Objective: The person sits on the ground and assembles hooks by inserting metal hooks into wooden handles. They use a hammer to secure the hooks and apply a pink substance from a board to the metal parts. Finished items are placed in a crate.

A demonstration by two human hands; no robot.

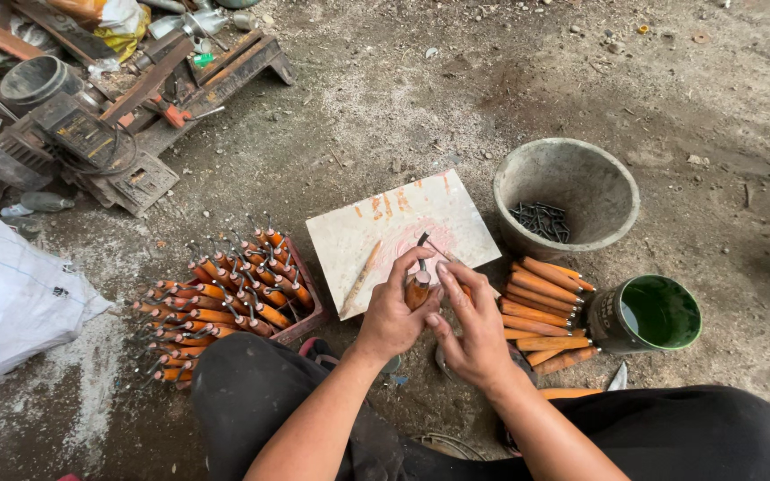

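My left hand (391, 312) grips an orange wooden handle (417, 289) with a dark metal hook sticking up from its top. My right hand (470, 322) touches the same handle from the right, fingers curled against it. Both hands hover over the near edge of a pale stained board (376, 233) lying on the ground. A thin wooden stick (360, 277) lies on that board to the left of my hands.
A heap of finished orange handles with metal hooks (220, 307) fills a red tray at left. Plain orange handles (541, 307) are stacked at right, beside a green tin (648, 314). A grey bucket (528, 169) holds dark metal hooks (541, 220). White sack (11, 298) and machine clutter (91, 134) at far left.
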